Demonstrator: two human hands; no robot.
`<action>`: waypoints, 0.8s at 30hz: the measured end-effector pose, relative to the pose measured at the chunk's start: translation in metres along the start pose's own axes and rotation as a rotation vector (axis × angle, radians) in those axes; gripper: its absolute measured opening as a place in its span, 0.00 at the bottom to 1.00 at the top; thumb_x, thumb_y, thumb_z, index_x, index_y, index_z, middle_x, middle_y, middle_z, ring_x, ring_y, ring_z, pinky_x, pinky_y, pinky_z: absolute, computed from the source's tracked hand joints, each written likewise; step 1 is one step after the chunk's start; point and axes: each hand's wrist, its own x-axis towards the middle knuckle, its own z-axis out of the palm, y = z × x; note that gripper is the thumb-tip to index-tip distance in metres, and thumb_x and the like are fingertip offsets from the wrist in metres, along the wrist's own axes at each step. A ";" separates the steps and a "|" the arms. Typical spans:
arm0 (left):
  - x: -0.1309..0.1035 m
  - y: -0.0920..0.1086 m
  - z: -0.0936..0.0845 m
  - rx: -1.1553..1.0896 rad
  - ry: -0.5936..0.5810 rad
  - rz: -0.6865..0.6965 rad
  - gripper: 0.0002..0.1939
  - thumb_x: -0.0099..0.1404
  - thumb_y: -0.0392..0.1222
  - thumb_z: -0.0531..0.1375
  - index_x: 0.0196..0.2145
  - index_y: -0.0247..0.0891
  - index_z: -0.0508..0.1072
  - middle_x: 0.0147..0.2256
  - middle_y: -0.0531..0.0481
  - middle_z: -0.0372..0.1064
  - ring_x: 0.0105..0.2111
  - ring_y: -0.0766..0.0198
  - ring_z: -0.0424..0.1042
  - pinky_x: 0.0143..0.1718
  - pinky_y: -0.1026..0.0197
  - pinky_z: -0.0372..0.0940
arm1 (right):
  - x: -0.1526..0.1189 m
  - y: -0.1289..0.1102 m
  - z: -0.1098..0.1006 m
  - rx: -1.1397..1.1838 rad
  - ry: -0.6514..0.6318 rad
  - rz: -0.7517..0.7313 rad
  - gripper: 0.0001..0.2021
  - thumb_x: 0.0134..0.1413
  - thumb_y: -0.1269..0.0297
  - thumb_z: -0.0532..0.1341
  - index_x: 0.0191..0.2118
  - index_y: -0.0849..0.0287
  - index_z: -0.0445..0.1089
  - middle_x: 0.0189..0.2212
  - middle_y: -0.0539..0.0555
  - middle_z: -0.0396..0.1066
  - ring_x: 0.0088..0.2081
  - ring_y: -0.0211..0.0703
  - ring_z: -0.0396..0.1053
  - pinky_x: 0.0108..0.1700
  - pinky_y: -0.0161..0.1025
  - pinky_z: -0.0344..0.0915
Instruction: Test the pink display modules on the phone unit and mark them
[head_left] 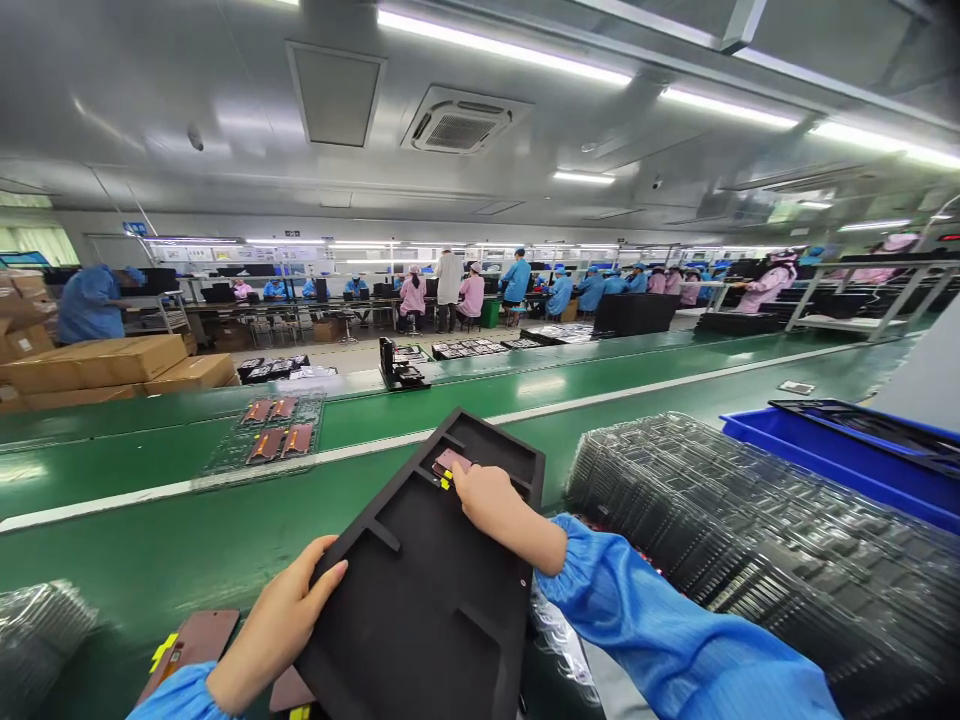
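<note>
A black tray (420,590) with raised walls and short dividers is tilted in front of me. My left hand (281,615) grips its left edge, thumb over the rim. At its far end my right hand (495,505) has its fingers closed on a small brown flat panel (448,459) with yellow tabs. The fingers partly cover that panel. Below my left hand, a larger brown panel (196,645) with a yellow tab lies on the green surface. Another brown panel (291,690) shows partly from beneath the tray.
Stacked clear plastic trays (720,520) stand at right, near a blue bin (840,460). Several brown panels rest in a clear tray (319,425) on the green belt (405,425). More clear trays (37,630) sit at left. Cardboard boxes (97,365) and people are beyond.
</note>
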 end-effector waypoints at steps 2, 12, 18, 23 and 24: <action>-0.004 0.003 0.000 -0.001 -0.010 0.009 0.26 0.63 0.56 0.49 0.54 0.42 0.67 0.53 0.46 0.72 0.52 0.53 0.71 0.51 0.56 0.66 | 0.000 0.000 0.000 0.012 0.003 0.009 0.24 0.61 0.70 0.60 0.62 0.65 0.59 0.35 0.60 0.75 0.35 0.49 0.76 0.34 0.40 0.71; -0.006 0.006 -0.008 -0.042 0.017 -0.009 0.27 0.63 0.57 0.51 0.54 0.40 0.67 0.53 0.46 0.71 0.53 0.52 0.70 0.51 0.56 0.66 | 0.003 0.025 -0.007 0.046 0.128 0.105 0.30 0.63 0.73 0.52 0.69 0.65 0.45 0.39 0.68 0.73 0.37 0.54 0.76 0.34 0.41 0.69; 0.003 0.009 -0.007 -0.106 -0.040 0.016 0.26 0.63 0.58 0.51 0.52 0.39 0.66 0.49 0.45 0.73 0.49 0.52 0.72 0.48 0.57 0.67 | 0.009 0.029 0.005 0.121 0.171 0.065 0.19 0.60 0.78 0.53 0.56 0.64 0.65 0.34 0.63 0.75 0.35 0.53 0.77 0.35 0.40 0.69; 0.030 0.004 -0.009 -0.314 -0.084 -0.062 0.24 0.58 0.56 0.57 0.46 0.37 0.70 0.45 0.45 0.76 0.43 0.53 0.75 0.41 0.59 0.70 | 0.016 0.041 -0.001 0.295 0.394 0.134 0.20 0.64 0.73 0.50 0.60 0.66 0.61 0.43 0.67 0.74 0.40 0.52 0.76 0.39 0.39 0.69; 0.039 0.003 -0.009 -0.340 -0.069 -0.094 0.22 0.59 0.54 0.58 0.44 0.36 0.71 0.43 0.45 0.76 0.42 0.53 0.75 0.40 0.59 0.70 | 0.017 0.046 -0.004 0.346 0.456 0.175 0.20 0.66 0.70 0.48 0.60 0.68 0.60 0.44 0.68 0.74 0.41 0.53 0.76 0.40 0.40 0.69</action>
